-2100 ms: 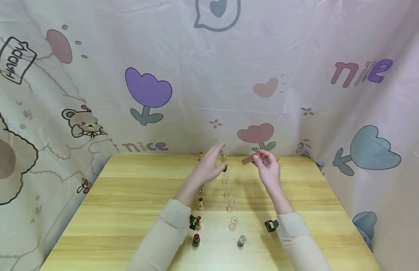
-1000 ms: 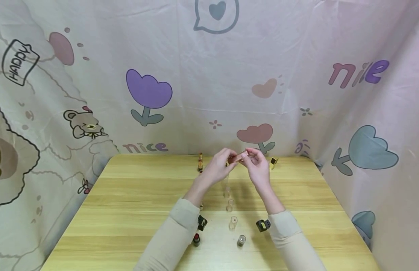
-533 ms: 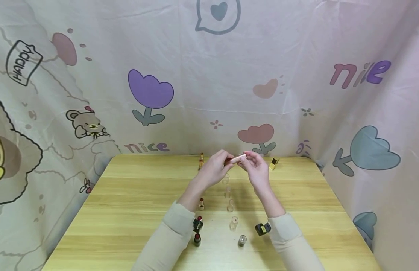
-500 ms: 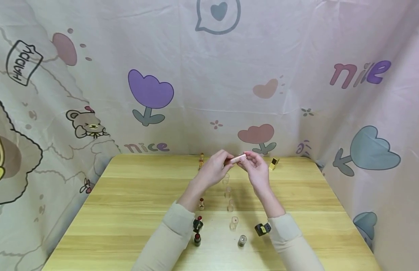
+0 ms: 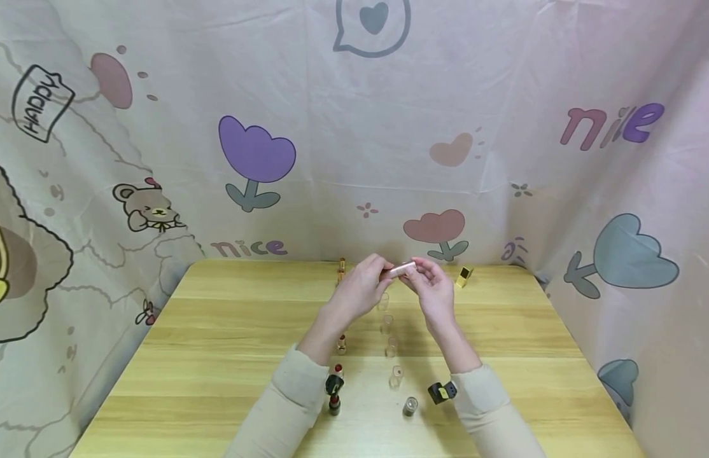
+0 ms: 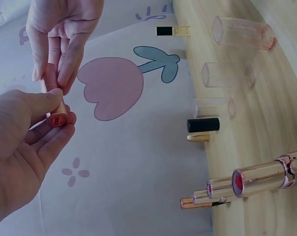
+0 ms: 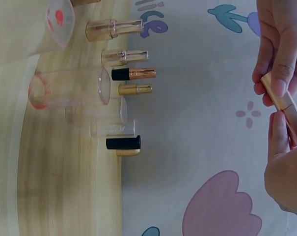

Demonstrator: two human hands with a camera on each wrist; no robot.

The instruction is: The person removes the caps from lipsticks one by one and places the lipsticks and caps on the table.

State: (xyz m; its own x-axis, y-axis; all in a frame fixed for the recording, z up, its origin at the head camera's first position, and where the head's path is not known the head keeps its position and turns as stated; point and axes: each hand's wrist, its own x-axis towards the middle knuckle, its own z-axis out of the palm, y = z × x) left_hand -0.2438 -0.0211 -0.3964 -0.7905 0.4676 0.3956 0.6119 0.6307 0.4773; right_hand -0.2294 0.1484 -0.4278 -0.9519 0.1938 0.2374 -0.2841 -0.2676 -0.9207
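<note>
Over the far part of the table, both hands hold one pinkish-gold lipstick tube [image 5: 401, 270] between them. My left hand [image 5: 357, 289] pinches one end with thumb and fingers; a round red end face shows there in the left wrist view. The other end is pinched by my right hand [image 5: 437, 292]. A seam runs around the tube [image 7: 282, 101] in the right wrist view, where the two parts meet. Below the hands stand a row of uncapped lipsticks [image 5: 341, 345] on the left and a row of clear caps [image 5: 396, 377] on the right.
A small gold piece with a dark opening [image 5: 463, 276] sits at the back right of the wooden table [image 5: 503, 331]. A black cap [image 6: 203, 124] stands by the clear ones. A printed curtain [image 5: 354, 127] hangs right behind the table.
My left hand, open two seconds ago, has moved right and taken one end of the lipstick tube. My right hand has brought the tube leftward. In the last half second both hands barely move.
</note>
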